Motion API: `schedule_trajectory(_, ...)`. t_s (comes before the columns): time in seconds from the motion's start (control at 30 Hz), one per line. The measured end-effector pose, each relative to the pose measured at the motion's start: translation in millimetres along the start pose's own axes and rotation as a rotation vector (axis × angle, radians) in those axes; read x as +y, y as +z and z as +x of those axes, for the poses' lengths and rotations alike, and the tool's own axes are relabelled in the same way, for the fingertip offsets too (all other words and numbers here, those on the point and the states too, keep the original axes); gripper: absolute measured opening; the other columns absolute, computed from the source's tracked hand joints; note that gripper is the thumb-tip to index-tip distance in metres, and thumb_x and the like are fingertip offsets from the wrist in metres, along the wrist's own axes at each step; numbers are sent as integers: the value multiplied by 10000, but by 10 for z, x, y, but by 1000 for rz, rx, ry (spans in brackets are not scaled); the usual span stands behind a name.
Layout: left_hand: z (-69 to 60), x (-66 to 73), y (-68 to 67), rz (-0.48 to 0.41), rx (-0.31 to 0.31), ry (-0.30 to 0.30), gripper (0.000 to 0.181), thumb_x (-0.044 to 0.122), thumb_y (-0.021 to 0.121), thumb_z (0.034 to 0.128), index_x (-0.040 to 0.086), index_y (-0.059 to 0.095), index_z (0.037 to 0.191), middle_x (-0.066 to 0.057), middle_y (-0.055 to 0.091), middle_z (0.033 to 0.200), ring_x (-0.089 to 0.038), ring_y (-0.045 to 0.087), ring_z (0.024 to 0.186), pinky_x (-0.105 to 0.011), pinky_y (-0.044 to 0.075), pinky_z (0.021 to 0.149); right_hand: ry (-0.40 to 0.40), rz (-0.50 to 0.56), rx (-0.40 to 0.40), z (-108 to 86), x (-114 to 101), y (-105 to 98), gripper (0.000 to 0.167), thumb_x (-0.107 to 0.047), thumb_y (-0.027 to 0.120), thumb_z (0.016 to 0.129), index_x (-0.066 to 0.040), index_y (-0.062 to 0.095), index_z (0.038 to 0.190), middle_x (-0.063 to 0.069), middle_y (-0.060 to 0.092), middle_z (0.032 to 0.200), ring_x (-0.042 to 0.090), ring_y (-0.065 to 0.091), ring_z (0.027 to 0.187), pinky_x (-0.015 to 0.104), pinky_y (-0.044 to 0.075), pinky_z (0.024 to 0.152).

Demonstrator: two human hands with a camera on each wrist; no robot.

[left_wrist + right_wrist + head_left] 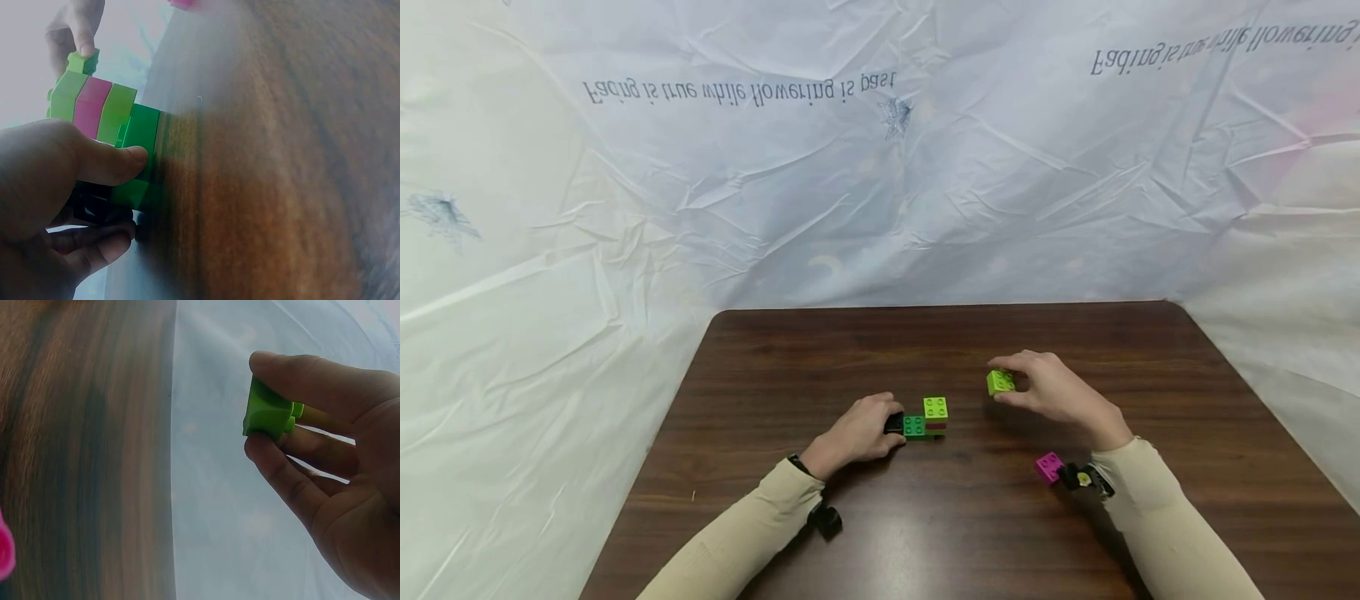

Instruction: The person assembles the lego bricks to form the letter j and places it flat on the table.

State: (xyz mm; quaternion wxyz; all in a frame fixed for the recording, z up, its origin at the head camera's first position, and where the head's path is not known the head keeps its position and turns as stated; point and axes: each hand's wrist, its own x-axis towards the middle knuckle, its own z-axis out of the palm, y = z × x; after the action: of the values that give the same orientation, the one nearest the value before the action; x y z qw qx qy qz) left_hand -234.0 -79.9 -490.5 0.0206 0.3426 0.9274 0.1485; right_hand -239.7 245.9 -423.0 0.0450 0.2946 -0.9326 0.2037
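Magenta brick is lying near right; right hand is pinching a lime brick, left hand gripping joined bricks; far sheeting is hanging.

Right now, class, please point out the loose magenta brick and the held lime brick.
Loose magenta brick [1048, 467]: head view, on its studded top.
Held lime brick [265, 414]: right wrist view, on its side.

Passage between brick stack and held lime brick; nearer obstacle: magenta brick.
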Motion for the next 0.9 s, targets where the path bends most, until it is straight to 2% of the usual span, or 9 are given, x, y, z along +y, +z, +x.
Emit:
schedule_trajectory(0.17, 0, 12, -6, 2, 2, -2, 403, 338, 710, 893, 98, 655, 1212, -14, 597, 1028, -109, 561, 836, -269, 496, 728, 12, 30, -10, 43, -45, -8, 421, -244, 791, 828, -106, 663, 1205, 16, 678, 1050, 114, 604, 838, 292, 510, 692)
schedule_trajectory(0.3, -3, 14, -2, 1, 3, -3, 402, 336, 715, 890, 98, 656, 1208, -12, 595, 1024, -110, 563, 832, -265, 497, 725, -11, 40, 3, 78, -62, 1, 367, -244, 804, 815, -106, 688, 1135, -14, 672, 981, 108, 590, 803, 273, 502, 667)
schedule_trajectory(0.5, -6, 18, -2, 3, 8, -5, 400, 335, 717, 887, 97, 660, 1204, -11, 598, 1030, -116, 571, 849, -274, 503, 742, -46, 56, 7, 125, -93, 26, 362, -267, 801, 818, -109, 697, 1126, -24, 674, 970, 94, 573, 785, 262, 488, 651)
schedule_trajectory(0.9, -9, 19, -2, 0, -4, -9, 401, 338, 706, 896, 100, 656, 1215, -10, 598, 1034, -109, 560, 842, -269, 496, 739, -154, 49, 34, 194, -170, 68, 396, -250, 797, 819, -80, 715, 1167, 23, 714, 1070, 162, 649, 944, 364, 536, 743)
